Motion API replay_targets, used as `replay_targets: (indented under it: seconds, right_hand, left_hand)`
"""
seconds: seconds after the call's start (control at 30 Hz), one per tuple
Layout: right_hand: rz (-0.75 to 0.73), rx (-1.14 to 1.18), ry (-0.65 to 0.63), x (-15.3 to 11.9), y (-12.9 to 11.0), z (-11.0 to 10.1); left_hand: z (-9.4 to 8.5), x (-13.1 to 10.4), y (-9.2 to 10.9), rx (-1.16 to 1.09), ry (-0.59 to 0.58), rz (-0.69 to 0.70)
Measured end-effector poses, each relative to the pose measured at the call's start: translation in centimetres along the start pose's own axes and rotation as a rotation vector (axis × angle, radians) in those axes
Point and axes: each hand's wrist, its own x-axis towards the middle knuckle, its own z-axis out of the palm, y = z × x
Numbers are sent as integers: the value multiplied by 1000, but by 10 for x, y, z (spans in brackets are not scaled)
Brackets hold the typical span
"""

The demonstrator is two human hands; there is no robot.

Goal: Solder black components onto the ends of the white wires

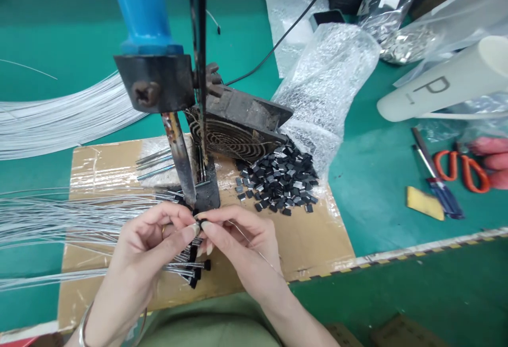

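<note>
My left hand [148, 252] and my right hand [242, 246] meet at the cardboard's middle, thumbs and forefingers pinched around a small black part [200, 222]. A thin wire [254, 246] runs across my right hand. Just above my fingertips is the tip of a soldering iron [182, 170] with a blue handle [145, 6], clamped in a black holder [154, 83]. White wires with black ends [192, 273] lie under and beside my left hand. Small black connectors [280, 177] are heaped to the right, beyond my right hand.
A dusty black fan [234, 127] stands behind the iron, with bubble wrap [327, 77] beside it. White wire bundles [59, 119] lie at the left. At the right are a white cup [444, 85], orange-handled scissors [450, 164] and a yellow sponge [424, 203]. The cardboard [317, 246] covers the table's front.
</note>
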Motion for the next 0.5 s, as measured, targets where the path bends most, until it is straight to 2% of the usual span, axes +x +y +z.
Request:
replay_targets:
  seconds: [0.3,0.5]
  right_hand:
    - [39,8,1,3,-2,-1]
    - [85,104,-47,8,2,-4]
  left_hand:
    - [4,0,-1,2,6,29]
    - [-2,-1,-2,35,-14,-3]
